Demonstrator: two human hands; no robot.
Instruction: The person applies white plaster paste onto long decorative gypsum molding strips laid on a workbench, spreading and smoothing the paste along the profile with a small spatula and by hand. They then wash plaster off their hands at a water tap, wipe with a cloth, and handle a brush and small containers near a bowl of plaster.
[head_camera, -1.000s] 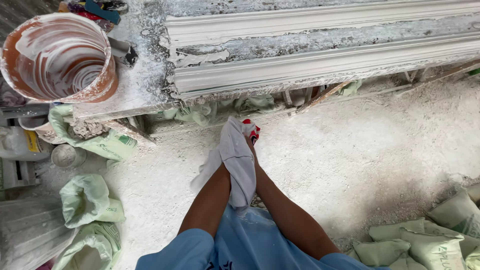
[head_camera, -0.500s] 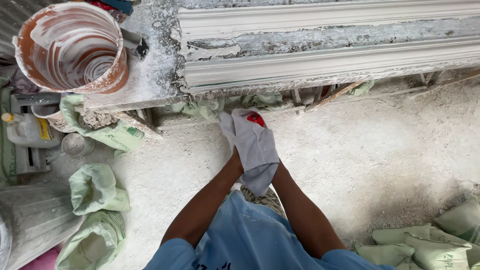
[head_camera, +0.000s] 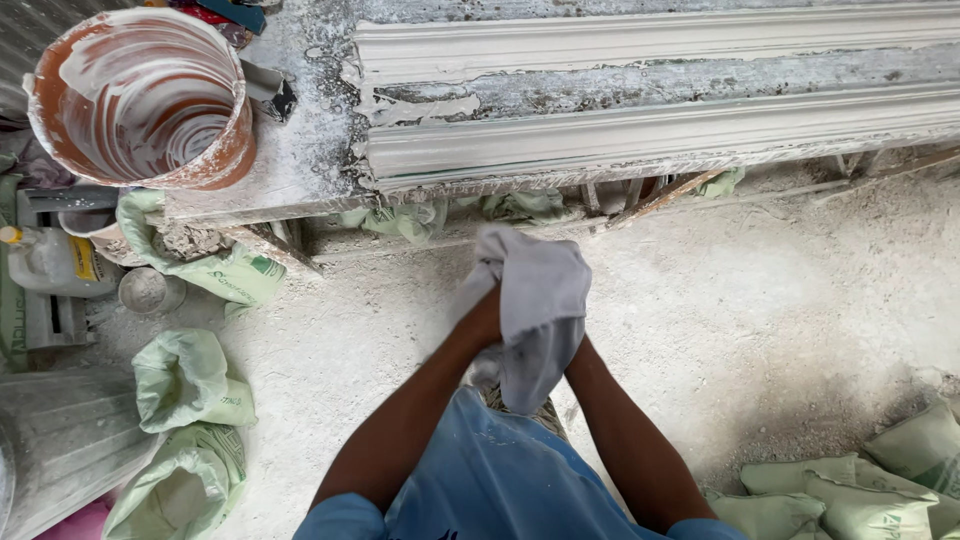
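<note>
Gloves at centre frame, both hands working the white fabric.
The right hand (head_camera: 540, 300) wears a white work glove (head_camera: 535, 330) with its cuff hanging loose; the left hand (head_camera: 485, 290) is pressed against it, fingers hidden, so its grip cannot be told. Fabric looks soft, light and limp; the cuff looks the best hold.

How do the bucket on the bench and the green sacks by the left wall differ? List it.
The bucket is rigid, round and upright on the bench; the green sacks are limp and crumpled on the floor. The bucket is reddish-brown, white-smeared inside; the sacks are pale green. Both are dusted white.
</note>
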